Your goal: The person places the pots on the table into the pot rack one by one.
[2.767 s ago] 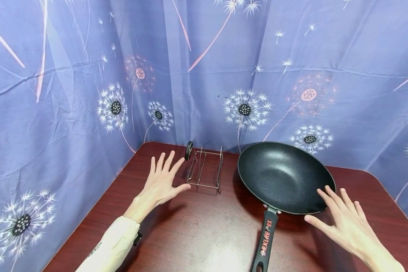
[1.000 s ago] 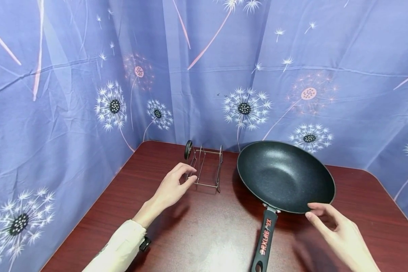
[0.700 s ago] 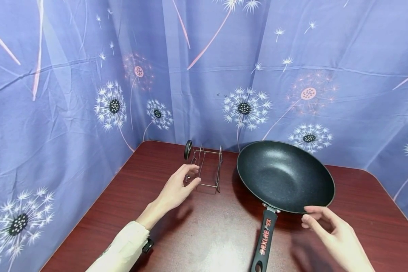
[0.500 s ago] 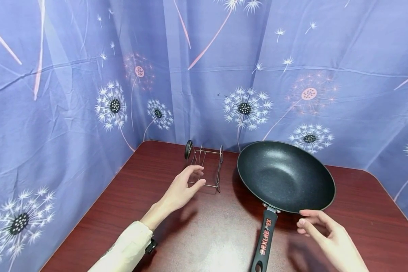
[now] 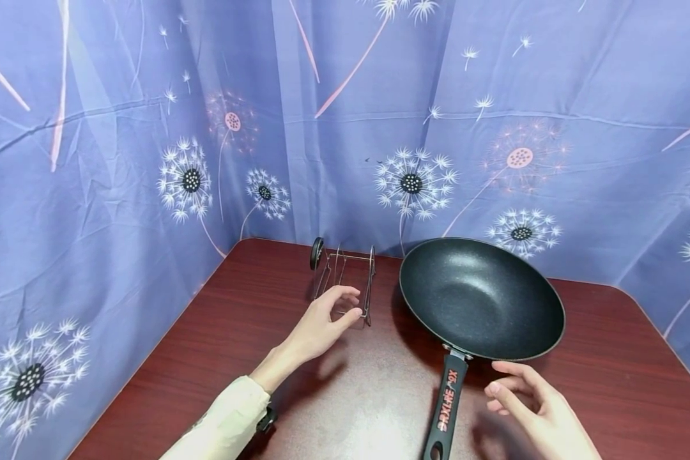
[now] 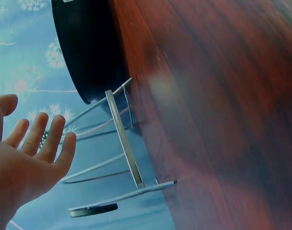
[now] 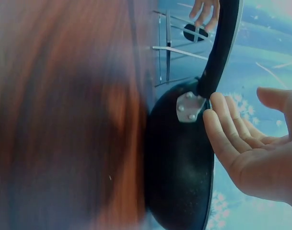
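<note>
Curtain (image 5: 333,160) along the table's (image 5: 374,383) far edge; wire rack (image 6: 124,139), centre; wok (image 5: 477,300), right; left hand (image 5: 322,322), right hand (image 5: 537,406) relaxed, thumbs apart.

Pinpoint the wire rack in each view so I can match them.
Head: wire rack near center, partly behind the left hand.
Left wrist: wire rack lower left of center.
Right wrist: wire rack near the top, left of the black handle.
Shared landmark: the black pan, visible in all three.

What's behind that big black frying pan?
Behind the pan hangs a blue curtain with dandelion prints. In the head view, the pan hides some curtain and part of the table there.
</note>
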`<state>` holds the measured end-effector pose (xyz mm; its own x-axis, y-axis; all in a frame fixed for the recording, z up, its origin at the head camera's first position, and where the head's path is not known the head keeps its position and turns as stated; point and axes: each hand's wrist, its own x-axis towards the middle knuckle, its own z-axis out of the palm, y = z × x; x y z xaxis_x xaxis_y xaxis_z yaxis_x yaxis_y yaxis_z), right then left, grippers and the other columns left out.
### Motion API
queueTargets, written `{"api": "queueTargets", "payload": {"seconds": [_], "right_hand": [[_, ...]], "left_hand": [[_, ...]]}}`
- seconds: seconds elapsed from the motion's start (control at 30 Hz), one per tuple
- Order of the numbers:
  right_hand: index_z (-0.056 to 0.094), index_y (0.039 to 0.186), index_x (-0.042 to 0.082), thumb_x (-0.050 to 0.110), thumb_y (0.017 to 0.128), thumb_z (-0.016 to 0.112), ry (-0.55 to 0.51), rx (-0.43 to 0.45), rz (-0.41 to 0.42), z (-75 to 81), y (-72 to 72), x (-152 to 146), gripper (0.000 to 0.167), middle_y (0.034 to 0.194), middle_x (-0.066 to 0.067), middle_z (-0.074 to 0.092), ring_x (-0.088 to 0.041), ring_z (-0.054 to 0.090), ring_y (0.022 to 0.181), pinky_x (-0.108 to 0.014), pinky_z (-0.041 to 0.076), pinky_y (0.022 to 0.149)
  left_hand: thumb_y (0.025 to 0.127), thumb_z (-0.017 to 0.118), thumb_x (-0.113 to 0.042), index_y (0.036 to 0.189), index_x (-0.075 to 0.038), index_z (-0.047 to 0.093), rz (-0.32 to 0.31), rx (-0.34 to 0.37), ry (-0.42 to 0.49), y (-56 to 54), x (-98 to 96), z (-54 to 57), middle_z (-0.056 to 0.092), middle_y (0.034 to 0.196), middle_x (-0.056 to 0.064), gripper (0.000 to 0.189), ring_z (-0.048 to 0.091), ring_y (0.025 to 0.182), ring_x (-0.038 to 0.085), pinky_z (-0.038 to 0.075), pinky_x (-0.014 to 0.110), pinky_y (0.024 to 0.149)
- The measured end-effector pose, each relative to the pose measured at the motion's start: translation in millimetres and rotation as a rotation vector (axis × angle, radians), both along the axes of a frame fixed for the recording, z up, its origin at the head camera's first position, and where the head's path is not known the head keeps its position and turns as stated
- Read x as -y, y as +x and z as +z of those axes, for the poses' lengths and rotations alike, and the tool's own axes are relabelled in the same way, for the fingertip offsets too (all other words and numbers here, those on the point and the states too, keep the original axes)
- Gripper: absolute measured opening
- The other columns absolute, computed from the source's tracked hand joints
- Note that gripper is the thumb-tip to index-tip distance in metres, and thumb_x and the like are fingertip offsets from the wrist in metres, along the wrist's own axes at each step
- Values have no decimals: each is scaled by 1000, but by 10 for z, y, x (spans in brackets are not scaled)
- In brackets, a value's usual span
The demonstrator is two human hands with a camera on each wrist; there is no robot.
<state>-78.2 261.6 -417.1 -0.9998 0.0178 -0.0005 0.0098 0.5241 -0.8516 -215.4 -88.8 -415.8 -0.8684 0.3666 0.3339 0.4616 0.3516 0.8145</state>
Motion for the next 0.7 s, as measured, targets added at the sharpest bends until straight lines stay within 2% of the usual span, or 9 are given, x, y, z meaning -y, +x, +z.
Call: {"api": "queueTargets", "payload": {"seconds": [0.17,0.33,0.47,0.63,0.7], "right_hand": [[44,140,2,20,99,61,-55,68,-23,-11,33,90,48,99,-4,71,-11,71,78,-27,59,69],[37,144,3,23,102,57,-98,114,-28,-45,62,154,51,109,-13,69,-14,72,78,-28,58,69],[38,141,4,15,100,57,-126,38,-39,-125,94,231,46,101,-7,72,-13,71,73,-28,57,66],[36,139,2,5,98,57,-168,-70,-6,-232,138,292,46,93,3,71,-15,71,68,-30,58,62],[36,139,5,3,98,57,-193,-80,5,-262,156,308,46,92,3,71,-16,71,67,-31,58,61]], "left_hand": [[97,65,-22,126,-16,58,-45,32,25,26,-76,-8,67,114,8,30,66,104,15,54,38,94],[97,65,-23,126,-16,58,-45,-16,-63,55,-180,-20,67,112,2,31,64,104,11,53,36,96],[97,65,-25,127,-14,59,-60,-45,-100,78,-269,-22,66,109,-2,33,63,102,11,52,39,95],[97,65,-25,126,-15,59,-62,-20,-79,101,-348,-32,67,106,-3,32,62,97,8,53,39,90],[96,65,-24,126,-15,59,-64,-11,-70,106,-375,-41,67,108,-3,31,62,98,8,53,38,90]]}}
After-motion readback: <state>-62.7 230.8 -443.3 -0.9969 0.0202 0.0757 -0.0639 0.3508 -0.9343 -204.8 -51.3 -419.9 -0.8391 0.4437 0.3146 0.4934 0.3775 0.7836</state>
